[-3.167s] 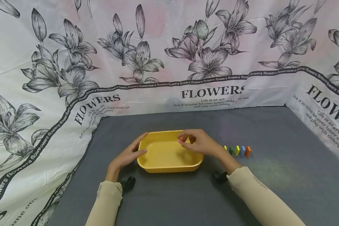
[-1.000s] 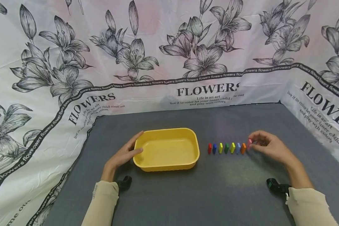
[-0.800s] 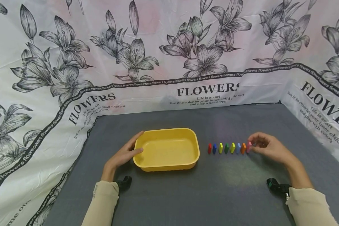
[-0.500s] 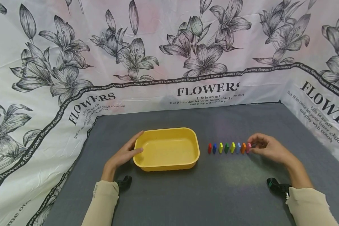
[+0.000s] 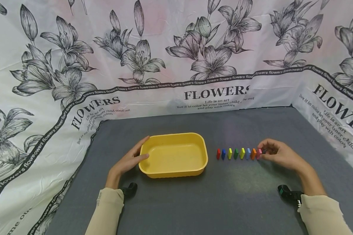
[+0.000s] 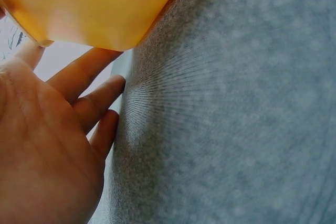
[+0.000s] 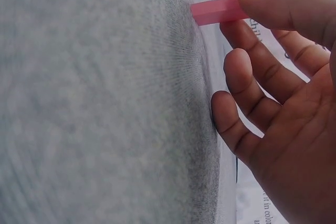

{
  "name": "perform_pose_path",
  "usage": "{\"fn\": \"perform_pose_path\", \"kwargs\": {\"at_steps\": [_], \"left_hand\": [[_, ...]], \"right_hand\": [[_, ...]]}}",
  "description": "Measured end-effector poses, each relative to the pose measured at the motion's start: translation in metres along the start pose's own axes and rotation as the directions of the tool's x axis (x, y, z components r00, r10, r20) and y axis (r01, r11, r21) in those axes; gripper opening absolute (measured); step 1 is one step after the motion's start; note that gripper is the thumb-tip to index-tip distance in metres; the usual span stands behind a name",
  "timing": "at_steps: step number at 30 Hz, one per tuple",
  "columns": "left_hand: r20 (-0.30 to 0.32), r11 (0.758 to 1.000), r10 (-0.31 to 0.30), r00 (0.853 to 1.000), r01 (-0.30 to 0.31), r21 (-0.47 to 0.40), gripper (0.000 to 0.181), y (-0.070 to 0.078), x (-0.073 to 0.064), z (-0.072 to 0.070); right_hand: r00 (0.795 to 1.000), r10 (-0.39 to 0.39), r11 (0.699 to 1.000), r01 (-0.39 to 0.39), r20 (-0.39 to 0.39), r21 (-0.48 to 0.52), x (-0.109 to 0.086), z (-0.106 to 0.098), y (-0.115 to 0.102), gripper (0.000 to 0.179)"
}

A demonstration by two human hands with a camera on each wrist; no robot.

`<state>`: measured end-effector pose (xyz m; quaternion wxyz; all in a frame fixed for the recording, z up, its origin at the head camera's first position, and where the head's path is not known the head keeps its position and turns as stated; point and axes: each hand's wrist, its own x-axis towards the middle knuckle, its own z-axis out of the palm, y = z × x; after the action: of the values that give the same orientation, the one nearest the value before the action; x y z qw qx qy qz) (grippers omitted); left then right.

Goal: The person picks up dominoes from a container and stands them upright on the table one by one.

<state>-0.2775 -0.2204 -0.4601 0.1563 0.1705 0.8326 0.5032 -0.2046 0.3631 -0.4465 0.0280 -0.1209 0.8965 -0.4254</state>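
Note:
A pink domino (image 5: 259, 154) stands upright at the right end of a row, pinched between the thumb and fingers of my right hand (image 5: 277, 153). In the right wrist view its lower end meets the cloth, and the thumb (image 7: 294, 11) lies on its upper part. Close beside it, apart by a small gap, is an orange domino (image 5: 253, 154). My left hand (image 5: 129, 160) holds the left end of a yellow plastic basin (image 5: 173, 175), thumb over the rim and fingers along the outside. The left wrist view shows those fingers (image 6: 84, 74) against the basin's outer wall.
Leftward from the orange domino stand a light blue (image 5: 248, 153), a yellow (image 5: 242, 153), a green (image 5: 236, 153), another yellow (image 5: 229, 153), a blue (image 5: 223, 154) and a red domino (image 5: 218, 154). Grey cloth (image 5: 200, 202) covers the table, with a flowered curtain (image 5: 153, 101) behind.
My right hand has carried the pink domino from over the basin to the row's right end and lowered it beside the orange one. The left hand stays on the basin.

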Motion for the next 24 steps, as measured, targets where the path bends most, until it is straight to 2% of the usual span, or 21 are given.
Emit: {"fn": "perform_pose_path", "kwargs": {"at_steps": [16, 24], "left_hand": [[-0.005, 1.000, -0.014, 1.000, 0.014, 0.003, 0.073, 0.0001, -0.0019, -0.0011], [-0.017, 0.999, 0.020, 1.000, -0.019, 0.034, 0.083, -0.0005, -0.0005, -0.0003]], "right_hand": [[0.999, -0.042, 0.999, 0.042, 0.013, 0.018, 0.0012, -0.0004, -0.0007, 0.028], [0.998, -0.064, 0.996, 0.062, -0.028, -0.064, -0.0016, -0.0075, -0.0086, 0.040]]}}
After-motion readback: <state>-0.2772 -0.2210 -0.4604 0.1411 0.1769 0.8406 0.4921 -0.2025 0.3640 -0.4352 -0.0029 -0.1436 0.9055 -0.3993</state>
